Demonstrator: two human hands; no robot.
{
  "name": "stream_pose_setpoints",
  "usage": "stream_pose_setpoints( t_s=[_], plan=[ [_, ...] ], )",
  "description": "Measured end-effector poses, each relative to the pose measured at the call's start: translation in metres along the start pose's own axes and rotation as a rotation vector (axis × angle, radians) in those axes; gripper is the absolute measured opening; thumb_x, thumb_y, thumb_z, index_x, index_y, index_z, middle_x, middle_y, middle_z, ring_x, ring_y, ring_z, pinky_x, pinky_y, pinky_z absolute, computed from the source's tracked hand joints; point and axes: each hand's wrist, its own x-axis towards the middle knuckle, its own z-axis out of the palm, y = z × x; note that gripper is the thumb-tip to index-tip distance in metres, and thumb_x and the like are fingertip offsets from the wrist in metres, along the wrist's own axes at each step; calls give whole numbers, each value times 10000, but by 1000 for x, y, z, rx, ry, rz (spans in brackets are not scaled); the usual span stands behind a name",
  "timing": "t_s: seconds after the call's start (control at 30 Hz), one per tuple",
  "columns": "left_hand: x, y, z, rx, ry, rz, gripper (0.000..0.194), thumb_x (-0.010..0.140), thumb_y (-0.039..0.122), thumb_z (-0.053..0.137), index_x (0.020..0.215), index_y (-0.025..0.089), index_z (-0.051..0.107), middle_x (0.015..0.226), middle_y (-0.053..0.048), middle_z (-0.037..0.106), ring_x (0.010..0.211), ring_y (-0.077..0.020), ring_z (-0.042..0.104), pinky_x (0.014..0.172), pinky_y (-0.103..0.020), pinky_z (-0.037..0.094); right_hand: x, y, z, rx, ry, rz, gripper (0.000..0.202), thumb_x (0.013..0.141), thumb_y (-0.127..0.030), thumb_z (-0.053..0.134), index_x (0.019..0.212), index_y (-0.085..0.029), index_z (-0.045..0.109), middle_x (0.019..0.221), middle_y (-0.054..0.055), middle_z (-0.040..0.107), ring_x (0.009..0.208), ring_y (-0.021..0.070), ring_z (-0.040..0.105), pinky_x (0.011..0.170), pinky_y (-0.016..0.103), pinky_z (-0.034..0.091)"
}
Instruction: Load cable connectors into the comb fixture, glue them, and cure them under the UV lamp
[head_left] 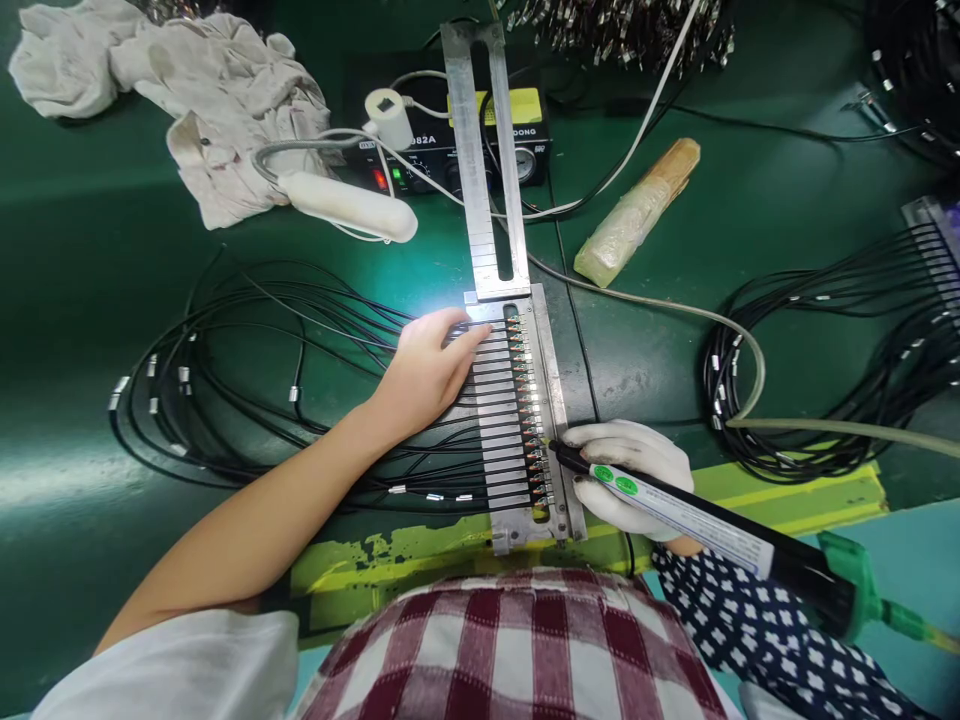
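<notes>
A metal fixture (pixel 506 528) lies in front of me, with a row of black cables (pixel 496 410) set side by side across it, their stripped ends at its right side. My left hand (pixel 431 370) is bare and rests on the upper cables at the fixture's left edge, fingers bent together; whether they pinch a cable is hidden. My right hand (pixel 634 475), in a white glove, is closed round a black dispensing syringe (pixel 697 525) with a green cap and hose. The syringe's tip is at the fixture's right side, beside the lower cable ends.
Behind the fixture stands a black control box (pixel 360 170) with a white lamp (pixel 352 205) before it. Crumpled cloth (pixel 247 100) lies at the back left. A wrapped block (pixel 637 212) sits right of the box. Coiled cables (pixel 795 440) and another fixture (pixel 934 250) are at the right.
</notes>
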Motion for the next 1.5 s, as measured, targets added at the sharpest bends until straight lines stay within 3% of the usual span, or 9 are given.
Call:
stream_pose_setpoints(
  t_s=[0.57,0.87,1.07,1.5],
  plan=[
    [0,1,0,-4,-2,-12,374,1009,257,397,1279,132,623,1256,-151,537,1123,-243,506,919,-393,413,3,-1,-1,-11,-11,41,257,752,-191,768,953,-149,613,1007,101,714,910,177,705,795,293,583],
    [1,2,-1,-11,-44,-53,404,1023,302,354,1277,152,630,1264,-151,540,1128,-243,505,922,-400,418,-3,-17,-7,-5,45,20,238,770,-170,719,976,-149,601,947,113,716,886,199,713,775,303,584],
    [0,2,0,12,-37,-51,390,1020,291,369,1280,156,628,1258,-141,541,1136,-235,503,925,-385,409,-10,-9,2,-10,30,10,309,735,-188,768,992,-147,600,952,95,716,894,189,712,760,293,589],
    [1,3,-1,16,-48,-53,393,1020,291,372,1287,162,630,1255,-128,534,1149,-230,500,944,-363,387,-4,-12,0,-11,16,62,227,770,-209,754,939,-145,617,982,100,717,890,172,708,780,283,581]
  ],
)
